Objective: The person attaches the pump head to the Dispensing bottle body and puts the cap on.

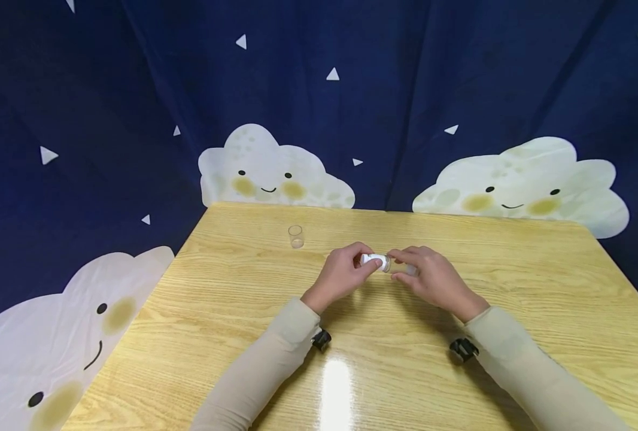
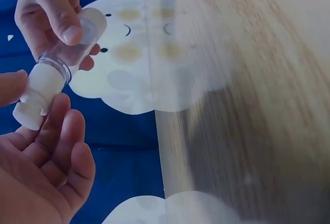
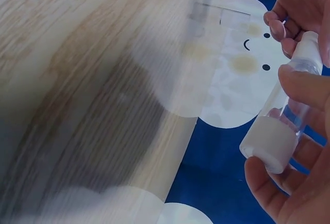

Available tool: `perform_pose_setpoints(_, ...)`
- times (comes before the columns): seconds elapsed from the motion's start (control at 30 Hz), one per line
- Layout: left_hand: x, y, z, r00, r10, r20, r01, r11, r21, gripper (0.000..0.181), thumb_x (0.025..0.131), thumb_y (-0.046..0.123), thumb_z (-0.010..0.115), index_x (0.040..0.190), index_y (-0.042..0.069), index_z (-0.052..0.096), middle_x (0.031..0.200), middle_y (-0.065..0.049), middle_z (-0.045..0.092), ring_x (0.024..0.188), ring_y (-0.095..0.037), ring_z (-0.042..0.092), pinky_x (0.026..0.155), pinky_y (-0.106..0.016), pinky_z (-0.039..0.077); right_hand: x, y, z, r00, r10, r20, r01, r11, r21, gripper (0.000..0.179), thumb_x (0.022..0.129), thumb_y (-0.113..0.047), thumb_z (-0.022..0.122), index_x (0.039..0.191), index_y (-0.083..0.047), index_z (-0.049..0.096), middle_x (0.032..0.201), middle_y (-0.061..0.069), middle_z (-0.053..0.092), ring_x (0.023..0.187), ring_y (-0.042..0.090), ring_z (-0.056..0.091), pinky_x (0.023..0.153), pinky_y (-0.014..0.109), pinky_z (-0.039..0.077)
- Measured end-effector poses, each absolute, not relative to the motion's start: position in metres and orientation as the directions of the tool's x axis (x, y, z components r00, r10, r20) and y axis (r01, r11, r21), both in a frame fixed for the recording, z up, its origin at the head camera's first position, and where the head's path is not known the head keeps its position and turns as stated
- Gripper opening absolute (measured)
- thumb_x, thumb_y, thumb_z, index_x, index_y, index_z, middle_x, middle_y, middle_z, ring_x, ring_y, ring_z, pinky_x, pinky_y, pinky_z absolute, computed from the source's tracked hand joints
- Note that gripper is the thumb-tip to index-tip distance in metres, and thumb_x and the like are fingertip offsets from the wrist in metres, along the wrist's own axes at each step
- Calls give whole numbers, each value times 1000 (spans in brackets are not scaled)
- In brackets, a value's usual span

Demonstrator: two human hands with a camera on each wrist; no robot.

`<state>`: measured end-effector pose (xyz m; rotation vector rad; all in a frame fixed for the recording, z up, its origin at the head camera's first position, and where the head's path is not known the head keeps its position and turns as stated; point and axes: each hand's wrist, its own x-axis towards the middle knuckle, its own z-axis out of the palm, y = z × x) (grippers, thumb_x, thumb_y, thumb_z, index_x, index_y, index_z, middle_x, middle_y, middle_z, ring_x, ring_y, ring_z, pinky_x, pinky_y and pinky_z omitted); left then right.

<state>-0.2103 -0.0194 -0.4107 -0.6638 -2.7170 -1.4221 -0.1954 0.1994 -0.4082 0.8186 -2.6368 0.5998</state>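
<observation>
A small clear pump bottle [image 3: 270, 139] with a white base lies on its side between the two hands, above the table. My right hand [image 1: 432, 278] grips its clear body, thumb on one side and fingers on the other. At the other end, my left hand [image 1: 343, 272] pinches the white pump head [image 2: 44, 82] between thumb and fingers. The pump head meets the bottle's neck at a clear ring in the left wrist view. Farther back and to the left, a clear cylindrical cap [image 1: 296, 237] stands on the table.
The wooden table [image 1: 190, 335] has its far edge against a dark blue curtain [image 1: 383, 108] printed with white clouds and triangles. A bright light reflection [image 1: 336, 389] lies on the tabletop near the front. Dark wrist mounts [image 1: 463, 349] hang under both sleeves.
</observation>
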Motion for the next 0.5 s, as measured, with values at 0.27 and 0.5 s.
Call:
perform_pose_setpoints(0.27, -209, -21, -410, -901, 380, 211, 388, 485, 783, 24, 95, 33, 66, 108, 13, 68, 73, -3, 60, 57, -9, 47, 52, -20, 39, -195, 198, -406, -794, -459, 397, -586, 752, -302, 40, 83, -18, 81, 121, -9, 71, 103, 11, 74, 80, 21, 63, 70, 39, 52)
perform_pose_setpoints(0.5, -209, -22, -408, -903, 376, 209, 385, 493, 780, 23, 95, 33, 67, 108, 13, 68, 75, -3, 60, 60, -9, 48, 54, -20, 39, -194, 196, -404, -794, -460, 398, -588, 749, -307, 40, 82, -17, 81, 120, -9, 71, 101, 11, 74, 80, 21, 63, 69, 38, 52)
